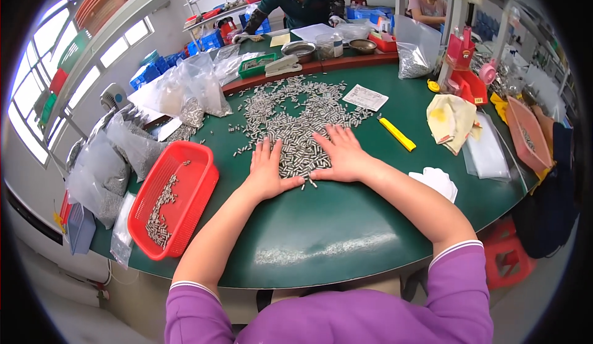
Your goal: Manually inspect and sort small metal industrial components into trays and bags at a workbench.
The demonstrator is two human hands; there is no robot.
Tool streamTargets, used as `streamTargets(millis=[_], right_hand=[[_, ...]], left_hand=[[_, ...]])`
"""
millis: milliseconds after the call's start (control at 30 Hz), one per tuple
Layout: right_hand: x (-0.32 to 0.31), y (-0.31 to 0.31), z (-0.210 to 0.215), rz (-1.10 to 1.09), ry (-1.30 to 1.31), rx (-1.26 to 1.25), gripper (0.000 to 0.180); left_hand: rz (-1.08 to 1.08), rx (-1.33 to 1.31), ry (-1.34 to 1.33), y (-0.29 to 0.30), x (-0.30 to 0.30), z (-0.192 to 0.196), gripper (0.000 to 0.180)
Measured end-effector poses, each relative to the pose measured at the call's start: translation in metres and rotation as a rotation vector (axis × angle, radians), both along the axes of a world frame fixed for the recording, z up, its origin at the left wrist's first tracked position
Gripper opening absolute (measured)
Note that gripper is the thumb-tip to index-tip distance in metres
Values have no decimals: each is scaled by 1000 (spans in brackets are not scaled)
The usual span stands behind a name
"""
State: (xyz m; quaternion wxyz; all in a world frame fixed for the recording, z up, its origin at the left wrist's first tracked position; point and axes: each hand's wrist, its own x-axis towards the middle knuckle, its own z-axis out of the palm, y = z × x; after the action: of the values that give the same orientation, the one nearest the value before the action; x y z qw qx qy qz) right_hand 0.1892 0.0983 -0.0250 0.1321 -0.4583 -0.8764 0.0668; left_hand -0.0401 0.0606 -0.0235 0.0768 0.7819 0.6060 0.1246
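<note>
A wide heap of small silvery metal cylinders [302, 121] is spread over the green tabletop [309, 233]. My left hand [269, 172] lies flat at the heap's near left edge, fingers stretched out, thumb pointing inward. Opposite it, my right hand [344, 157] rests on the near right edge with its fingers spread. Between the two hands some cylinders are gathered, and a few loose ones lie by my thumbs. Neither hand grips anything. To the left stands a red plastic basket [201, 189] with more of the cylinders inside.
Filled plastic bags [102, 168] crowd the left edge. On the right are a yellow cutter knife [397, 134], a cream cloth [451, 120] and a printed paper slip [365, 97]. A co-worker [302, 4] sits across the table, near a green tray [256, 64] and metal bowls [299, 50].
</note>
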Motion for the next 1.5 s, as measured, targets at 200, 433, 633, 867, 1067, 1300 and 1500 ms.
streamTargets(millis=[200,433,633,867,1067,1300,1500], right_hand=[[-15,19,-3,149,59,22,74],[-11,41,9,155,282,130,59],[101,93,33,-634,262,209,48],[114,135,18,-763,117,-102,80],[96,149,22,-643,179,-118,51],[124,159,34,-560,550,-46,22],[194,161,57,-756,-55,-142,22]], left_hand=[[-103,69,15,26,-1,-6,97],[-151,355,-215,46,-23,-8,70],[304,263,-192,32,-83,-18,78],[260,170,-136,60,-57,-24,81],[82,187,-92,73,-13,-21,72],[176,395,-170,83,-29,-17,62],[432,213,-126,85,-54,-25,68]])
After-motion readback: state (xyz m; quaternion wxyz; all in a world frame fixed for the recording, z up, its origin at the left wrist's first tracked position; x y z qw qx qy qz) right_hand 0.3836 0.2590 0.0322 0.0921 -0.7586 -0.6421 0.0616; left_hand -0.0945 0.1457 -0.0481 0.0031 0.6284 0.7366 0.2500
